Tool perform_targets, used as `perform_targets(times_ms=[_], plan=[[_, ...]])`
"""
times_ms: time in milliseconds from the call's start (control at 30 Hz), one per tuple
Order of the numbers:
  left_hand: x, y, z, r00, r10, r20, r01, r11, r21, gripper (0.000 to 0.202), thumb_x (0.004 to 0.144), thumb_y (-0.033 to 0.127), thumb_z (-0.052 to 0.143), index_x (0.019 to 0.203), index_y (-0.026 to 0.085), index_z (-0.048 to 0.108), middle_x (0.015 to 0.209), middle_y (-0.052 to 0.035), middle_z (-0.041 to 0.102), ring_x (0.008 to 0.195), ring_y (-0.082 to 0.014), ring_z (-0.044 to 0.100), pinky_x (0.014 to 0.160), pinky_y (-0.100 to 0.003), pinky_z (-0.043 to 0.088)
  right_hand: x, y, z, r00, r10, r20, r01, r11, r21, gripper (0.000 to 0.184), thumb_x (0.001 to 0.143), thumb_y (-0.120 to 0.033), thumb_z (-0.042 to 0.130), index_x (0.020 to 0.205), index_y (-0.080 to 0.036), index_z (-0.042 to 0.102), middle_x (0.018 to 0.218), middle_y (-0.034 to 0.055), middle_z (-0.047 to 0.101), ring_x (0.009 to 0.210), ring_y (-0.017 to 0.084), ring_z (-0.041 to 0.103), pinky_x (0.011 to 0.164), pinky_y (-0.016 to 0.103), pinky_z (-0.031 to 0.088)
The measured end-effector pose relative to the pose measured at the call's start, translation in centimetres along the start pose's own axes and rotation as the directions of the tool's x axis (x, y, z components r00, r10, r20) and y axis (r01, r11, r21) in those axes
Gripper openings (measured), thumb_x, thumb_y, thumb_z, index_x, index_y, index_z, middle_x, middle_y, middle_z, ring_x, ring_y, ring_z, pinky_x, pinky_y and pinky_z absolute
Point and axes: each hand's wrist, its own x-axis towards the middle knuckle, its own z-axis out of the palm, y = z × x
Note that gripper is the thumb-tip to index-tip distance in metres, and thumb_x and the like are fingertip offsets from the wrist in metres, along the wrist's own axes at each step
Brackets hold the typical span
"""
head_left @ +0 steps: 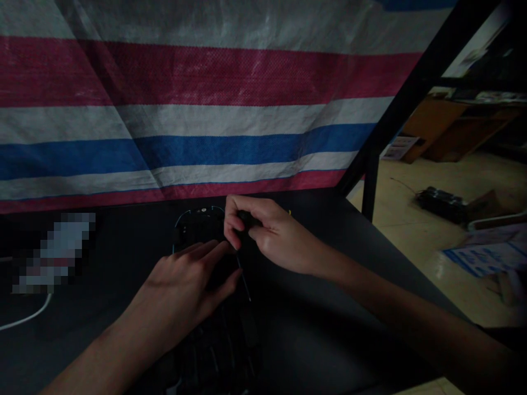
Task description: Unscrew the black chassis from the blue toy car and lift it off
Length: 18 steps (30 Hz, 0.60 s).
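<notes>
My right hand is closed round the black handle of a small screwdriver, whose thin shaft points down and toward me. My left hand lies flat, fingers stretched out, on a dark device with thin light-blue edge lines. The device rests on the black table. The screwdriver's tip sits beside my left fingertips. The scene is dim and the device's details are hard to make out.
A red, white and blue striped tarp hangs behind the table. A white cable and a blurred-out item lie at the left. Right of a black frame post, the floor holds a black box and papers.
</notes>
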Motion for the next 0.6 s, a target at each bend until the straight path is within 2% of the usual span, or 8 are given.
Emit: perform_targets(times_ms=[100, 167, 267, 333, 400, 500, 533, 600], plan=[[0.0, -0.1, -0.1, 1.000, 0.012, -0.013, -0.012, 1.000, 0.006, 0.028, 0.102, 0.039, 0.053, 0.120, 0.022, 0.065, 0.104, -0.0074, 0.077, 0.082, -0.0229, 0.076, 0.066, -0.034, 0.057, -0.1, -1.2, 0.0, 0.997, 0.045, 0.055, -0.041, 0.997, -0.069, 0.029, 0.073, 0.004, 0.039, 0.084, -0.023, 0.044, 0.083, -0.0040, 0.055, 0.078, 0.013, 0.053, 0.076, 0.028, 0.042], [0.0, -0.1, -0.1, 0.999, 0.021, -0.027, -0.021, 1.000, 0.006, 0.029, 0.101, 0.038, 0.053, 0.121, 0.021, 0.066, 0.101, -0.0080, 0.077, 0.079, -0.0232, 0.076, 0.066, -0.034, 0.058, -0.2, -1.9, 0.2, 0.995, 0.088, 0.056, -0.080, 0.988, -0.136, 0.022, 0.081, -0.002, 0.046, 0.086, -0.023, 0.044, 0.085, -0.0035, 0.055, 0.078, 0.013, 0.052, 0.075, 0.028, 0.042], [0.0, -0.1, -0.2, 0.999, 0.023, -0.025, -0.023, 1.000, 0.000, 0.030, 0.101, 0.038, 0.052, 0.121, 0.020, 0.066, 0.103, -0.0089, 0.077, 0.081, -0.0248, 0.076, 0.067, -0.036, 0.058, -0.1, -2.2, 0.5, 0.995, 0.100, 0.000, -0.097, 0.973, -0.211, 0.009, 0.096, -0.021, 0.053, 0.091, -0.023, 0.047, 0.087, -0.0023, 0.057, 0.081, 0.014, 0.055, 0.077, 0.028, 0.044], [0.0, -0.1, -0.1, 1.000, 0.017, -0.016, -0.017, 1.000, -0.017, 0.028, 0.101, 0.037, 0.052, 0.120, 0.022, 0.067, 0.107, -0.0082, 0.077, 0.087, -0.0258, 0.076, 0.069, -0.037, 0.059, 0.1, -1.9, 0.7, 0.997, 0.039, -0.071, -0.060, 0.946, -0.317, 0.016, 0.105, -0.031, 0.046, 0.093, -0.022, 0.050, 0.094, 0.0001, 0.059, 0.088, 0.014, 0.058, 0.082, 0.028, 0.045], [0.0, -0.1, 0.1, 1.000, 0.014, -0.020, -0.014, 1.000, -0.027, 0.026, 0.101, 0.038, 0.053, 0.118, 0.024, 0.067, 0.111, -0.0067, 0.077, 0.093, -0.0267, 0.076, 0.073, -0.038, 0.060, 0.2, -1.4, 0.9, 0.992, -0.035, -0.121, -0.034, 0.850, -0.525, 0.026, 0.109, -0.038, 0.040, 0.096, -0.020, 0.053, 0.099, 0.0028, 0.062, 0.095, 0.016, 0.058, 0.089, 0.030, 0.043], [-0.1, -0.2, 0.3, 0.999, 0.009, -0.032, -0.009, 1.000, -0.012, 0.027, 0.101, 0.041, 0.054, 0.119, 0.026, 0.067, 0.111, -0.0059, 0.077, 0.094, -0.0274, 0.076, 0.075, -0.041, 0.059, 0.2, -1.1, 0.7, 0.991, -0.064, -0.117, -0.052, 0.619, -0.783, 0.027, 0.107, -0.042, 0.047, 0.100, -0.019, 0.058, 0.093, 0.0036, 0.065, 0.089, 0.019, 0.058, 0.089, 0.035, 0.041], [-0.2, -0.3, 0.4, 1.000, 0.005, -0.030, -0.006, 1.000, -0.008, 0.028, 0.101, 0.041, 0.054, 0.121, 0.026, 0.066, 0.112, -0.0060, 0.077, 0.094, -0.0273, 0.076, 0.075, -0.040, 0.059, 0.1, -1.2, 0.5, 0.993, -0.064, -0.095, -0.041, 0.580, -0.814, 0.023, 0.106, -0.040, 0.050, 0.100, -0.019, 0.059, 0.089, 0.0028, 0.065, 0.084, 0.019, 0.057, 0.088, 0.036, 0.041], [-0.2, -0.3, 0.5, 1.000, 0.003, -0.026, -0.003, 1.000, -0.014, 0.030, 0.101, 0.042, 0.053, 0.124, 0.027, 0.065, 0.114, -0.0058, 0.076, 0.095, -0.0268, 0.076, 0.075, -0.039, 0.059, 0.0, -1.6, -0.2, 0.998, -0.060, -0.024, 0.015, 0.588, -0.809, 0.011, 0.103, -0.029, 0.055, 0.100, -0.019, 0.059, 0.088, 0.0017, 0.065, 0.081, 0.017, 0.057, 0.085, 0.034, 0.042]])
